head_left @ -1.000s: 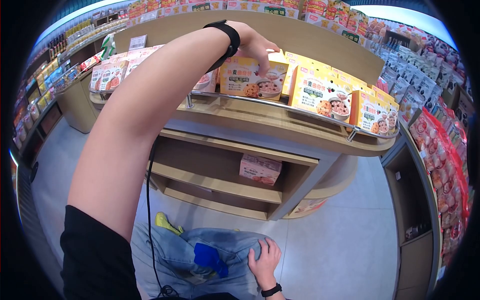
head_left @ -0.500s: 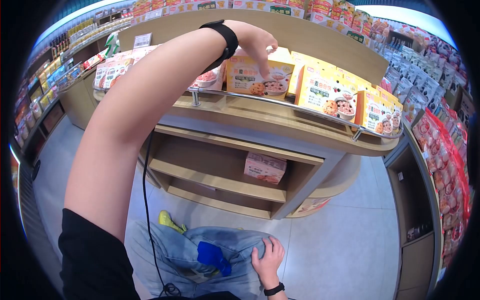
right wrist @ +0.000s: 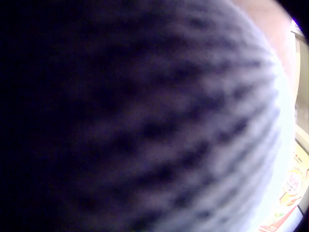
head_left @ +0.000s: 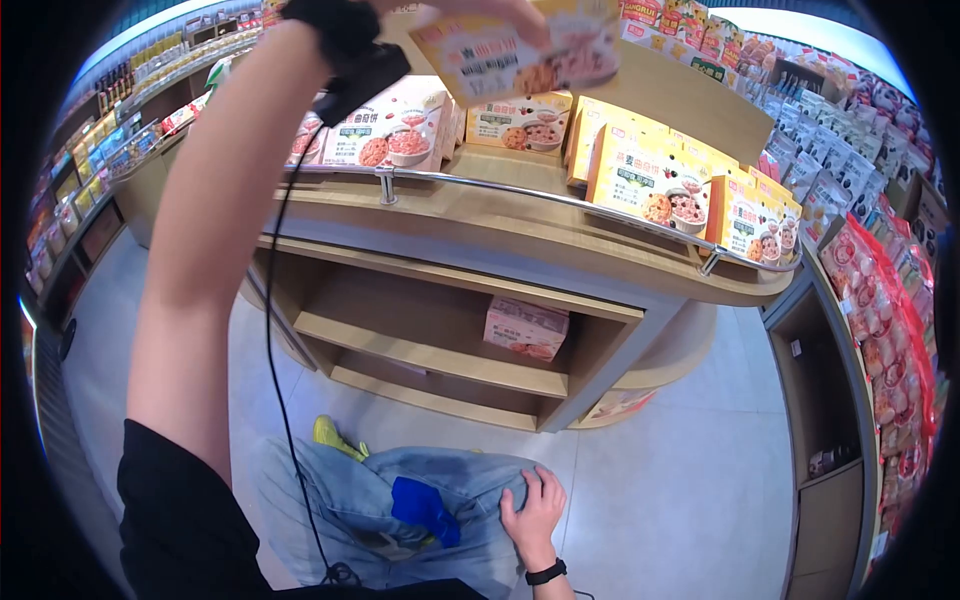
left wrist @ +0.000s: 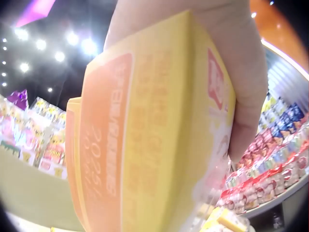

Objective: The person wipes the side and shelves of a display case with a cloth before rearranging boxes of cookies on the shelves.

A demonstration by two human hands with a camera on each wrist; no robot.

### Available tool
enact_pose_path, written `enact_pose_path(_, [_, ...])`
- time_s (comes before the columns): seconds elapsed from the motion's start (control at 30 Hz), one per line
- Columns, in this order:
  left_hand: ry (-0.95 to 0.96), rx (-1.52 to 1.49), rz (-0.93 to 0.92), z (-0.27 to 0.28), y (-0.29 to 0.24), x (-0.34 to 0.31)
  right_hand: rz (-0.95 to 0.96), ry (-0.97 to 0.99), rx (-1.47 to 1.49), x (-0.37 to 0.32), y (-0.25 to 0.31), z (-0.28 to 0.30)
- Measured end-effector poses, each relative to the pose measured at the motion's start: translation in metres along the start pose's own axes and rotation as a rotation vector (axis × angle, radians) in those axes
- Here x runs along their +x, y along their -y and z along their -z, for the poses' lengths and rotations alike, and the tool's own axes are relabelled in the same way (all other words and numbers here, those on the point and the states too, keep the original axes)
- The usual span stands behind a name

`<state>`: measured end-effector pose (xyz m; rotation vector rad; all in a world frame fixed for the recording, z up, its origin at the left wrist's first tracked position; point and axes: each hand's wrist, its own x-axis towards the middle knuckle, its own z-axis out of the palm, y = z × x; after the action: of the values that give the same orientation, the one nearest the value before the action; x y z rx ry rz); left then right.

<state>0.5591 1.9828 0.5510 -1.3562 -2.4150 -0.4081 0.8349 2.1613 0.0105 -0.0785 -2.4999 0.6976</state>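
Note:
At the top of the head view my left hand [head_left: 518,18] grips a yellow cookie box [head_left: 480,72], raised and tilted above the counter. Close up in the left wrist view, the hand [left wrist: 234,53] has its fingers wrapped over the top and side of the box [left wrist: 154,130]; another yellow edge shows behind it. Below the lifted box, a similar yellow box [head_left: 518,125] stands on the counter. My right hand [head_left: 536,512] rests on the jeans at the knee, fingers loosely bent and holding nothing. Fabric fills most of the right wrist view.
A metal rail [head_left: 500,187] runs along the front of the counter [head_left: 440,212]. Pink boxes [head_left: 390,135] stand left, more yellow boxes [head_left: 650,180] right. A pink box [head_left: 525,328] sits on the shelf below. A black cable [head_left: 272,330] hangs by the left arm.
My left hand has lifted a yellow box from the front of the counter, upward and slightly left, uncovering the box behind and bare counter. The right hand has stayed on the knee.

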Motion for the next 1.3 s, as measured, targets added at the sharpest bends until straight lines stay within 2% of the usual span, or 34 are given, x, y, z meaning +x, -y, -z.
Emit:
enact_pose_path(0.07, [-0.11,0.04,-0.039,0.012,-0.02,-0.038,0.002,0.013,0.007,0.001,-0.001,0.0])
enact_pose_path(0.1, [-0.049,-0.137,-0.047,0.016,-0.049,-0.066,0.007,0.009,0.011,0.002,-0.002,-0.001])
enact_pose_path(0.13, [-0.083,-0.281,-0.276,-0.01,-0.058,-0.093,0.006,0.006,0.017,0.0,-0.003,-0.001])
enact_pose_path(0.17, [0.06,-0.228,-0.369,-0.002,-0.028,-0.116,-0.005,0.018,0.031,-0.001,-0.003,-0.001])
enact_pose_path(0.2, [0.08,-0.229,-0.362,-0.022,-0.049,-0.132,-0.011,0.016,0.03,-0.001,-0.002,-0.001])
enact_pose_path(0.27, [-0.17,0.381,-0.077,-0.08,-0.11,-0.207,-0.012,0.01,0.036,-0.001,0.0,-0.002])
enact_pose_path(0.3, [0.039,0.448,-0.048,-0.095,-0.118,-0.23,-0.012,0.004,0.029,0.001,0.002,-0.003])
enact_pose_path(0.33, [0.041,0.324,-0.035,-0.09,-0.121,-0.229,-0.003,-0.003,0.022,0.005,0.002,-0.004])
enact_pose_path(0.37, [0.247,0.091,-0.06,-0.127,-0.12,-0.254,0.006,-0.008,0.028,0.008,0.0,-0.005])
enact_pose_path(0.4, [0.35,-0.081,0.024,-0.147,-0.112,-0.263,-0.001,0.006,0.017,0.003,-0.002,-0.004])
enact_pose_path(0.43, [0.328,-0.197,0.125,-0.177,-0.101,-0.275,-0.012,0.022,-0.001,-0.002,-0.002,-0.003])
enact_pose_path(0.5, [0.317,-0.18,0.187,-0.228,-0.07,-0.292,-0.002,0.031,-0.007,0.0,0.0,-0.001])
enact_pose_path(0.57, [0.464,0.01,0.267,-0.278,-0.034,-0.31,-0.001,0.024,-0.017,-0.001,0.003,-0.001])
enact_pose_path(0.6, [0.455,0.003,0.265,-0.302,-0.02,-0.32,-0.005,0.03,-0.017,-0.002,0.005,0.0])
enact_pose_path(0.67, [0.563,0.113,0.276,-0.345,0.001,-0.337,0.002,0.024,-0.024,0.002,0.005,0.0])
enact_pose_path(0.8, [0.547,0.081,0.276,-0.423,0.028,-0.365,-0.015,0.068,-0.009,0.0,-0.002,0.0])
enact_pose_path(0.87, [0.522,0.135,0.204,-0.463,0.037,-0.383,-0.021,0.095,0.014,0.009,-0.003,0.005])
enact_pose_path(0.93, [0.525,0.073,0.243,-0.484,0.043,-0.398,-0.163,0.243,0.211,0.025,-0.004,0.027])
enact_pose_path(1.0, [0.533,-0.083,0.325,-0.498,0.047,-0.406,-0.112,0.207,0.161,0.062,0.011,0.069])
enact_pose_path(1.07, [0.463,-0.084,0.359,-0.505,0.047,-0.416,-0.043,0.312,0.136,0.095,0.024,0.116])
enact_pose_path(1.2, [0.519,-0.06,0.437,-0.509,0.062,-0.422,-0.022,0.37,0.202,0.169,0.092,0.195])
enact_pose_path(1.3, [0.623,-0.064,0.523,-0.511,0.079,-0.426,0.205,0.361,0.155,0.227,0.159,0.227])
